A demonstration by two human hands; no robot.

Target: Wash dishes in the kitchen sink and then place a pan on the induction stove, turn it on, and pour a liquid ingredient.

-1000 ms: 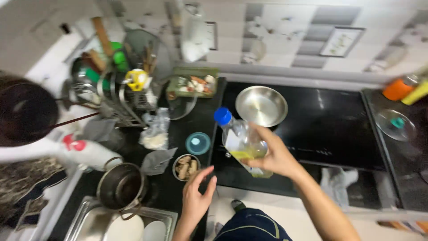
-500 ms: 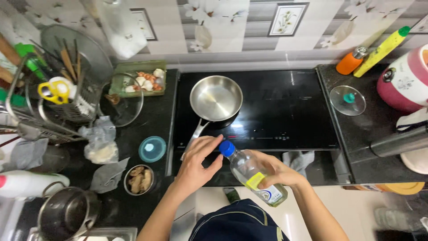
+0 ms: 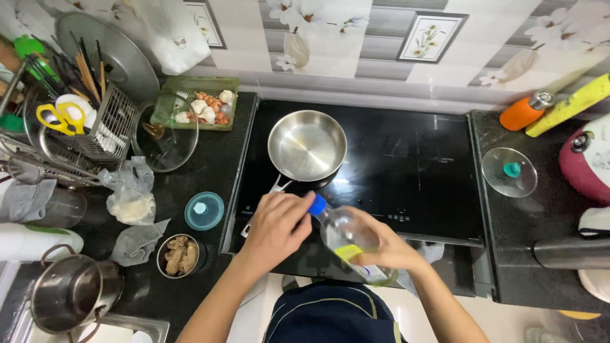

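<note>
Your left hand (image 3: 276,225) is curled over the blue cap (image 3: 317,204) of a clear bottle (image 3: 349,241), fingers wrapped round it. Your right hand (image 3: 384,244) is closed around the bottle's body, holding it tilted over the front edge of the black cooktop (image 3: 406,159), cap pointing up and left. Just beyond the cap, an empty steel pan (image 3: 307,145) sits on the cooktop. Left of it on the counter lie a small round blue lid (image 3: 204,211) and a small bowl of ginger (image 3: 178,255).
</note>
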